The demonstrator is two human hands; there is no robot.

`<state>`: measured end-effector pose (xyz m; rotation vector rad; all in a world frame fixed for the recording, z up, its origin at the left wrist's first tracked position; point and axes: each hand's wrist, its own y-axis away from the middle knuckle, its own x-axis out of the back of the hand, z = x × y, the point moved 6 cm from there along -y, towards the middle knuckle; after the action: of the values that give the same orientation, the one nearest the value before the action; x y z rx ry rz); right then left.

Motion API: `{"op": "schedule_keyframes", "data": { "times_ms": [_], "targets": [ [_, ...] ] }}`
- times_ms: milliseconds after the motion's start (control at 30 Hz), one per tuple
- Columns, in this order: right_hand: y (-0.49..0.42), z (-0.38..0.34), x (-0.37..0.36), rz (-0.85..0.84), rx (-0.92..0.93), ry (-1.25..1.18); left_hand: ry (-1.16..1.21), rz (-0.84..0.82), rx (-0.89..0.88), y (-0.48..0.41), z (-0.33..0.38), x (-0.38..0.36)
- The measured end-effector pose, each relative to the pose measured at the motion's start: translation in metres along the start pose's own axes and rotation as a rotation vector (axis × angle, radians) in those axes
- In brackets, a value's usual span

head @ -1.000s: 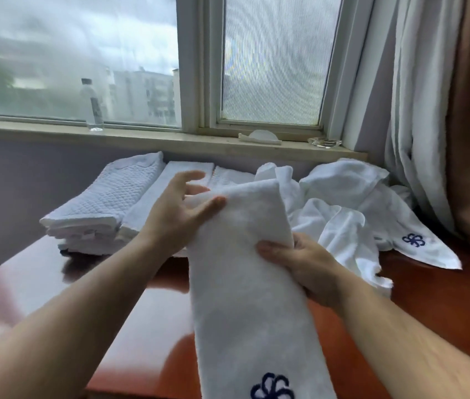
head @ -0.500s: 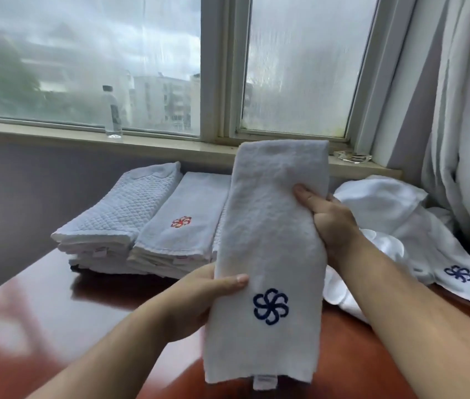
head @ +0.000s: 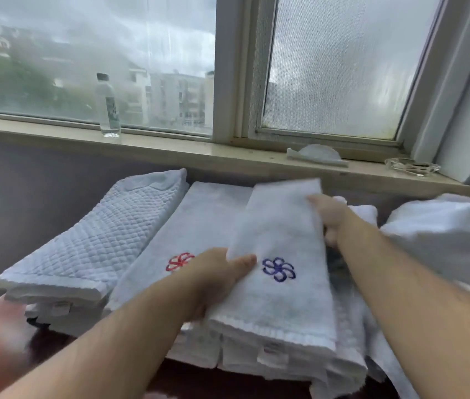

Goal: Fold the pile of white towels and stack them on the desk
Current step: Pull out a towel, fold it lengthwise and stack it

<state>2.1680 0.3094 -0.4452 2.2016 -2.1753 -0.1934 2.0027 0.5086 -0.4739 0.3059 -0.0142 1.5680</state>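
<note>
Both left hand (head: 216,280) and right hand (head: 328,217) grip the folded towel (head: 279,240). Upright before, it now lies beside the red-flower stack (head: 199,226): nearly placed.

Clear water bottle (head: 108,108), dark cap, upright on windowsill (head: 170,151), left side, close to the glass. Window (head: 84,53) behind it w/ blurry bldgs & trees outside; right pane (head: 343,67) frosted or screened. Further right on sill: flat white item (head: 317,155), can't tell what, then a clear glass dish (head: 412,167). Grey wall (head: 41,182) below sill.
</note>
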Motion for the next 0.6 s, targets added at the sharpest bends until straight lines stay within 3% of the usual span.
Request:
{"op": "schedule_keyframes", "data": {
  "times_ms": [67, 167, 267, 467, 533, 600],
  "targets": [
    [-0.014, 0.02, 0.014, 0.203, 0.039, 0.1, -0.261, 0.101, -0.035, -0.01, -0.007, 0.002],
    [-0.028, 0.019, 0.026, 0.406, 0.149, 0.535, -0.341, 0.137, -0.063, -0.012, -0.004, 0.0],
    [-0.046, 0.021, 0.026, 0.378, 0.076, 0.422, -0.307, 0.131, -0.065, -0.007, 0.0, -0.005],
    [-0.059, 0.025, 0.023, 0.259, -0.006, 0.437, -0.339, 0.12, -0.013, -0.005, 0.0, -0.014],
    [-0.058, 0.027, 0.022, 0.253, -0.002, 0.415, -0.413, 0.139, -0.002, -0.005, 0.002, -0.013],
    [-0.052, 0.022, 0.018, 0.288, 0.017, 0.566, -0.552, 0.19, -0.006, -0.001, 0.006, -0.013]
  ]
}}
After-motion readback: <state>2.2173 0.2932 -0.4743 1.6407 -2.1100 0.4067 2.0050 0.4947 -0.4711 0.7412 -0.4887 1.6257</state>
